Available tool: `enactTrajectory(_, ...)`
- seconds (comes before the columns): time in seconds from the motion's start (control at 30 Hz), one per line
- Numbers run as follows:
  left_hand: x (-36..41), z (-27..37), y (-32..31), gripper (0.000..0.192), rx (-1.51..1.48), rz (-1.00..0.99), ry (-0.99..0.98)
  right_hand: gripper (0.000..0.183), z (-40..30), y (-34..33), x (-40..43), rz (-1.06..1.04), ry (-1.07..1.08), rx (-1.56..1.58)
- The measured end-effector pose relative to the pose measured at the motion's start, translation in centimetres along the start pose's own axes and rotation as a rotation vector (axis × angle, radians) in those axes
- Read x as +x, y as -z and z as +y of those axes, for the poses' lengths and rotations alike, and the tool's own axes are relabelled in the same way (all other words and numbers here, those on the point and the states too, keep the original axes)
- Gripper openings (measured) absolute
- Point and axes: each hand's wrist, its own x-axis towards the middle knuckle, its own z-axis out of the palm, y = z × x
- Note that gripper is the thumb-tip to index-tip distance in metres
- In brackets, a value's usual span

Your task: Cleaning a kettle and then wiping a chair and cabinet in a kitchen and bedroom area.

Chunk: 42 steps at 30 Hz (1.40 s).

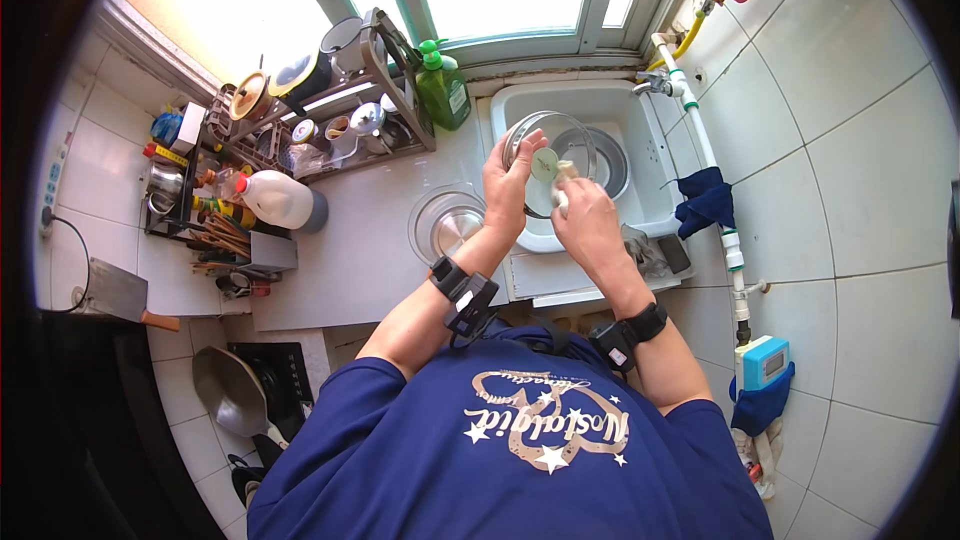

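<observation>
Over the white sink (pixel 517 109), my left hand (pixel 508 180) grips the metal rim of a round glass pot lid (pixel 566 127), which is tilted on edge. A pale green disc (pixel 544 164) shows at the lid's middle. My right hand (pixel 586 214) holds a crumpled light-coloured cloth (pixel 564 178) against the lid's lower right part. Below the lid, a round grey metal pan or basin (pixel 616 165) lies in the sink. A clear glass bowl (pixel 427 229) stands on the counter, left of my left wrist.
A green pump bottle (pixel 442 90) stands behind the counter (pixel 360 240), beside a loaded dish rack (pixel 420 116). A white jug (pixel 277 199) and cutlery holder (pixel 271 251) are at left. A tap (pixel 656 82) juts over the sink's right edge; a blue cloth (pixel 705 202) hangs on the pipe.
</observation>
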Motion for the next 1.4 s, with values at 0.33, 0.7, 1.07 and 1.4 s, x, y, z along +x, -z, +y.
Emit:
enactTrajectory(0.33, -0.7, 2.4, -1.8, 0.040, -0.241, -0.081, 0.165, 0.044, -0.4, 1.1, 1.5, 0.369, 0.202, 0.074)
enactTrajectory(0.7, -0.9, 2.2, -1.4, 0.039, -0.236, -0.090, 0.227, 0.045, -1.3, 1.1, 1.2, 0.308, 0.247, 0.171)
enactTrajectory(1.07, -0.9, 2.6, -1.7, 0.040, -0.118, -0.084, 0.198, 0.035, 0.3, 1.5, 0.7, 0.323, 0.076, -0.102)
enactTrajectory(1.4, 0.4, 4.4, -0.7, 0.040, -0.148, -0.326, 0.150, 0.028, 6.5, 8.9, 2.9, 0.471, -0.073, 0.798)
